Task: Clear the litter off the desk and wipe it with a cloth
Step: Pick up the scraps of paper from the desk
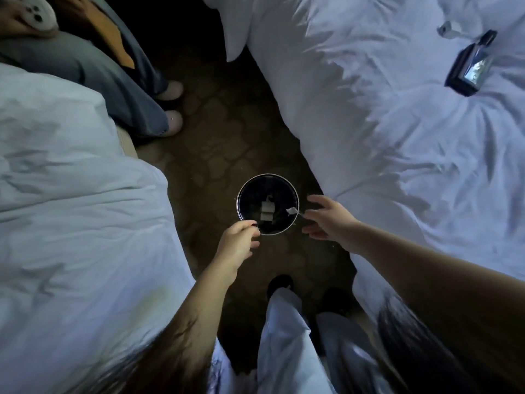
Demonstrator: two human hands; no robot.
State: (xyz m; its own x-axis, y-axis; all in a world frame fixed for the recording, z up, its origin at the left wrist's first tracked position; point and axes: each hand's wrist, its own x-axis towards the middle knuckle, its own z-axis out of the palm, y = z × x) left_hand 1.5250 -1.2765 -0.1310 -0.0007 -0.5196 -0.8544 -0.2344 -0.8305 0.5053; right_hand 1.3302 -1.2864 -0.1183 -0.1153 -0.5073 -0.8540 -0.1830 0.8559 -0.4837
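Right hand grip: right hand [329,220] pinches a small crumpled white scrap of litter [292,211] at its fingertips, held over the bin's right rim.
Left hand grip: left hand [238,243] has curled fingers at the near-left rim; whether it holds anything cannot be told.
Bin: round black waste bin with a silver rim [267,175] stands on the floor, with pale folded pieces [267,211] inside.
Around: white rumpled duvets on a left bed [71,223] and a right bed [397,123] flank the bin closely; a black rectangular device [471,66] lies on the right bed; another person's blue-jeaned legs [136,95] stand farther off.
Floor: dark patterned carpet [216,123], dimly lit.
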